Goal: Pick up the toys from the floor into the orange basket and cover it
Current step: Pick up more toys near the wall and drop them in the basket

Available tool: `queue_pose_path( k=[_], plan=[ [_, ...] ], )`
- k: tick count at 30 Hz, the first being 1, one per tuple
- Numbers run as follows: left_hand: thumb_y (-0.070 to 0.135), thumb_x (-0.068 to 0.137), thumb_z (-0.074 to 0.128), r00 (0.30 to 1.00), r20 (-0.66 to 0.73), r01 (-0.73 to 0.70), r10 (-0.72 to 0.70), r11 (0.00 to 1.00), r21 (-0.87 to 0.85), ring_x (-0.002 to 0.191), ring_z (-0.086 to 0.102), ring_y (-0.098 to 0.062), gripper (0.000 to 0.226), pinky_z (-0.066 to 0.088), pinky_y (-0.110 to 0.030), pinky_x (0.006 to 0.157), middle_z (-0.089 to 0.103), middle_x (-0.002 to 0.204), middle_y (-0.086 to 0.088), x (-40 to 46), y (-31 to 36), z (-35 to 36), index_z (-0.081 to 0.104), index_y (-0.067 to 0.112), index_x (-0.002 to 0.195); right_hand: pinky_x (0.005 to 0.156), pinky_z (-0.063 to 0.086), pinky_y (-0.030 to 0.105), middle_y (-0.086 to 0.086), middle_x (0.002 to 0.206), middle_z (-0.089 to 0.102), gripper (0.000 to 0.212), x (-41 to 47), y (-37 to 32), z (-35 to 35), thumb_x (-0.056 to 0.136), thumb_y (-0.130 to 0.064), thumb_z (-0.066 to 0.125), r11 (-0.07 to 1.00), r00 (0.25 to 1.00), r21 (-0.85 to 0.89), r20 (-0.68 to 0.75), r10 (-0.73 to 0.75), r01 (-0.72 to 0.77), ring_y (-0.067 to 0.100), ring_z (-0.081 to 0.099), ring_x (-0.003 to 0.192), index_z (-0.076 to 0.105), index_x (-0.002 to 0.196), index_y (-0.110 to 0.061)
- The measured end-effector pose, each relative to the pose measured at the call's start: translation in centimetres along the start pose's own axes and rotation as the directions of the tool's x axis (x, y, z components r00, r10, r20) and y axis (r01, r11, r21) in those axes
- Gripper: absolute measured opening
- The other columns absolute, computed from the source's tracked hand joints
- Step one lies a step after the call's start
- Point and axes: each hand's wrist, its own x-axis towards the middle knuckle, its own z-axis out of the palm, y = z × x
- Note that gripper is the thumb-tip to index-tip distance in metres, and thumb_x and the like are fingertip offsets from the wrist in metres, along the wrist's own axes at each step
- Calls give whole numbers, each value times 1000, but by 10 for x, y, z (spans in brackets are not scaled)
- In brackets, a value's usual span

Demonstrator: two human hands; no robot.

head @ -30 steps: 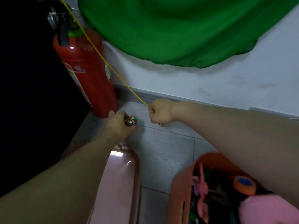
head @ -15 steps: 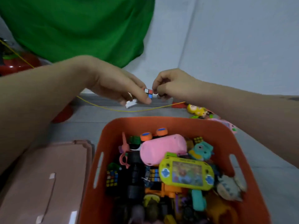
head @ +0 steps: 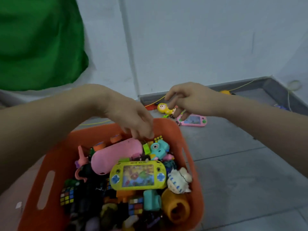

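While the left hand (head: 133, 119) hangs over the far rim of the orange basket (head: 55, 164), its fingers point down, loosely bunched together; whether they pinch anything cannot be told through the blur. The right hand (head: 186, 99) is out past the basket, above the floor (head: 241, 164), fingers relaxed and slightly apart, holding nothing visible, just over a yellow figure (head: 164, 108) lying near the wall base. A pink game (head: 193, 121) lies on the floor just beside that figure, under the right fingertips. The basket stands on the floor, uncovered and heaped with toys: a yellow game (head: 138, 177) on top, a pink case (head: 116, 155) behind it, a teal camera (head: 158, 148), and cubes (head: 66, 195) at the left. Green cloth (head: 38, 42) hangs on the wall at upper left.
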Motion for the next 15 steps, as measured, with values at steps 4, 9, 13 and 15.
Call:
queue_pose_path(
  k=[4, 9, 13, 15],
  plan=[
    [23, 92, 65, 960, -269, -105, 75, 989, -100, 80, 69, -13, 12, 54, -33, 78, 73, 85, 1, 35, 35, -12, 67, 12, 97, 71, 61, 45, 13, 92, 66, 32, 7, 42, -32, 92, 2, 47, 995, 991, 17, -92, 97, -95, 26, 69, 74, 58, 117, -12],
    [32, 93, 60, 900, -436, 15, 26, 996, 90, 98, 57, -20, 24, 42, -25, 80, 65, 114, -2, 104, 73, -5, 61, 20, 115, 77, 55, 38, 17, 116, 64, 43, 17, 111, -53, 94, -16, 54, 927, 970, -288, -68, 232, -242, 29, 62, 85, 47, 136, -17],
    [35, 95, 58, 943, -316, 144, -106, 985, 99, 121, 53, -27, 54, 42, -31, 95, 53, 139, -8, 158, 90, 2, 41, 20, 144, 89, 42, 28, 13, 146, 46, 65, 28, 157, -54, 93, -22, 57, 860, 959, -444, 8, 284, -251, 31, 52, 122, 29, 151, -21],
    [32, 93, 61, 943, -283, 193, -173, 980, 42, 111, 54, -28, 69, 45, -33, 88, 53, 137, -13, 184, 94, 5, 26, 21, 152, 95, 39, 28, 12, 152, 39, 71, 38, 178, -55, 93, -23, 60, 868, 960, -431, 15, 279, -246, 31, 44, 132, 24, 154, -19]
  ],
)
